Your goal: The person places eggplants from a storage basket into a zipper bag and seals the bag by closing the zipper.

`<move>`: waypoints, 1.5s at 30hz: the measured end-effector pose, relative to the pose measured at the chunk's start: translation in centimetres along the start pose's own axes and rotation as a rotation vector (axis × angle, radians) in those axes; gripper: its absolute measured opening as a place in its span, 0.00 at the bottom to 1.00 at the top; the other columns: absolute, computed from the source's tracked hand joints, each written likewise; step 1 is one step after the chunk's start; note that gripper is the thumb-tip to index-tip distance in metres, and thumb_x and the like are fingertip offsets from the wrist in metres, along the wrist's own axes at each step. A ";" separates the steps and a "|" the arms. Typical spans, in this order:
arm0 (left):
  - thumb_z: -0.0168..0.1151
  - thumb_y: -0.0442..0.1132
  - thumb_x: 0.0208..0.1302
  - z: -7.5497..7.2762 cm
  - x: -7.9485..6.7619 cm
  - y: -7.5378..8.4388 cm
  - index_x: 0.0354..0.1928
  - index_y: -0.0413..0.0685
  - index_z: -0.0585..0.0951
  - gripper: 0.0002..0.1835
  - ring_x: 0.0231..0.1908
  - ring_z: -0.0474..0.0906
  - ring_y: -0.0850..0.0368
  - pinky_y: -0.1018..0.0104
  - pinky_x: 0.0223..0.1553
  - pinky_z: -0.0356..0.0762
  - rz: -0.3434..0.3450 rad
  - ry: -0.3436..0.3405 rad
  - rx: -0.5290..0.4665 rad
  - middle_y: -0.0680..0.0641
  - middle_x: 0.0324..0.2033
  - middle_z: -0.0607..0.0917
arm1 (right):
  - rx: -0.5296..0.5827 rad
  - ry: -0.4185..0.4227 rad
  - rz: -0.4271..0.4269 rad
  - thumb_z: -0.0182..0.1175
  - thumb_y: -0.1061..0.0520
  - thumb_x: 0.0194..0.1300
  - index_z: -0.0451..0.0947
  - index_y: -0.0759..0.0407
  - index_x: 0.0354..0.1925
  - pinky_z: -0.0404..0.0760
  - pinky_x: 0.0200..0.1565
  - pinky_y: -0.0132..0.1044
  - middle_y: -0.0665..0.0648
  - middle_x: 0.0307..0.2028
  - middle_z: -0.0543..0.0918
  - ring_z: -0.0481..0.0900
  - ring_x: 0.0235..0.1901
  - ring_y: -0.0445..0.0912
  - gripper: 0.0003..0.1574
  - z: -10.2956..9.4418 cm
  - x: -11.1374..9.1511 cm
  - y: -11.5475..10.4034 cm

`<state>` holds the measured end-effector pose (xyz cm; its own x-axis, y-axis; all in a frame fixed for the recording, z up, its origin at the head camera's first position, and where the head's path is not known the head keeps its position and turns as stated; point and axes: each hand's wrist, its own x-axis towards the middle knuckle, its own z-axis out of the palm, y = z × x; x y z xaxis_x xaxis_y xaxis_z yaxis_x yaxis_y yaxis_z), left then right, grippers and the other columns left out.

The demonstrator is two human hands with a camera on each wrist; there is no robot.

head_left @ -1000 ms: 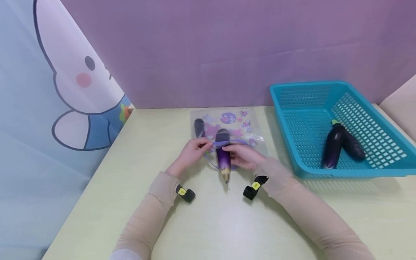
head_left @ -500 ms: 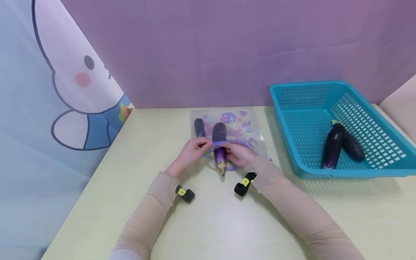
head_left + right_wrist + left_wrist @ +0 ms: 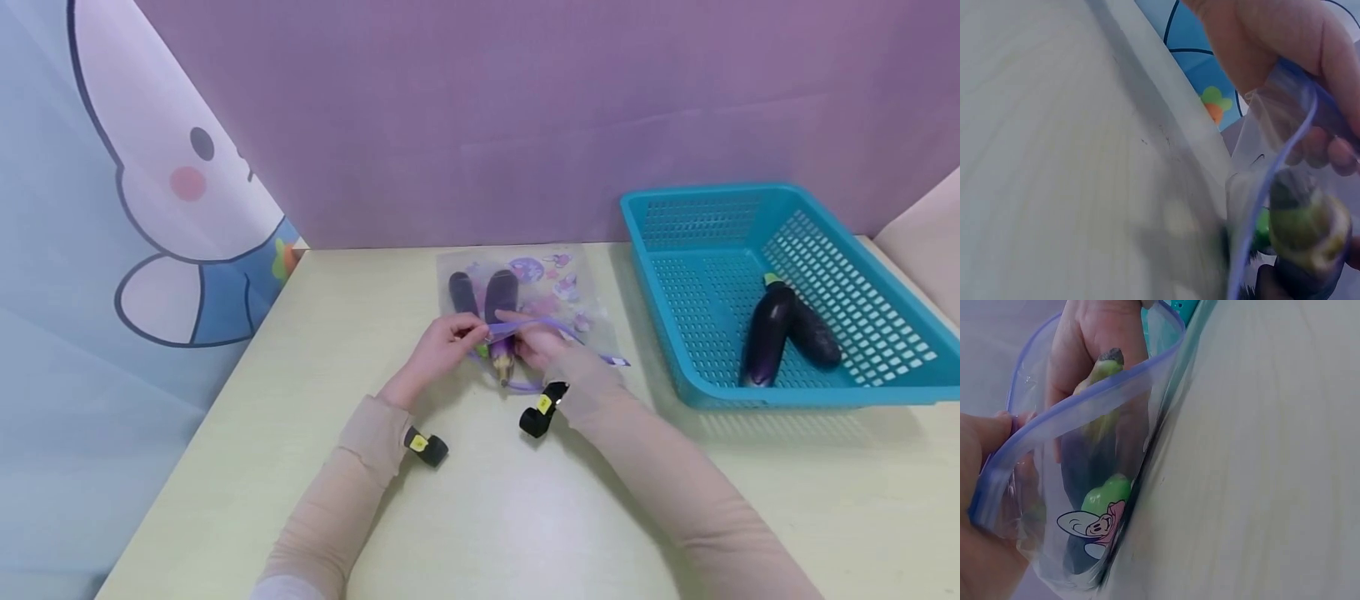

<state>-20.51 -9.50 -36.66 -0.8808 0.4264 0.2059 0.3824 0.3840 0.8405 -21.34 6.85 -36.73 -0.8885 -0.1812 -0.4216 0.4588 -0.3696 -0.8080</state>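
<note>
A clear zip bag with purple edging and cartoon prints lies on the table, its mouth toward me. My left hand pinches the left side of the bag's rim between thumb and fingers. My right hand reaches into the mouth and grips an eggplant, dark end inward, its pale stem end by the opening. Left of it in the bag lies another eggplant. Its green cap shows through the plastic in the left wrist view. The right thumb is hidden in the head view.
A teal perforated basket stands on the right side of the table. It holds two eggplants, one leaning over the other. A purple backdrop rises behind the table, and a cartoon curtain hangs at left.
The right hand has moved forward and left, and the eggplant has slid deeper into the bag, beside the other one. The left hand has stayed on the rim.
</note>
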 end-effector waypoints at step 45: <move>0.55 0.31 0.66 0.1 -0.3 0.4 0.36 0.35 0.83 0.08 0.28 0.71 0.59 0.72 0.31 0.69 0.041 -0.010 -0.018 0.38 0.30 0.82 | -0.386 -0.031 0.212 0.57 0.48 0.67 0.75 0.66 0.50 0.73 0.27 0.25 0.50 0.23 0.77 0.75 0.21 0.39 0.23 0.1 2.6 -1.9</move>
<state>-20.08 -9.39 -36.43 -0.8614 0.4498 0.2359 0.4134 0.3513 0.8401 -24.56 6.99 -36.30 -0.7715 -0.2462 -0.5866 0.5955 0.0447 -0.8021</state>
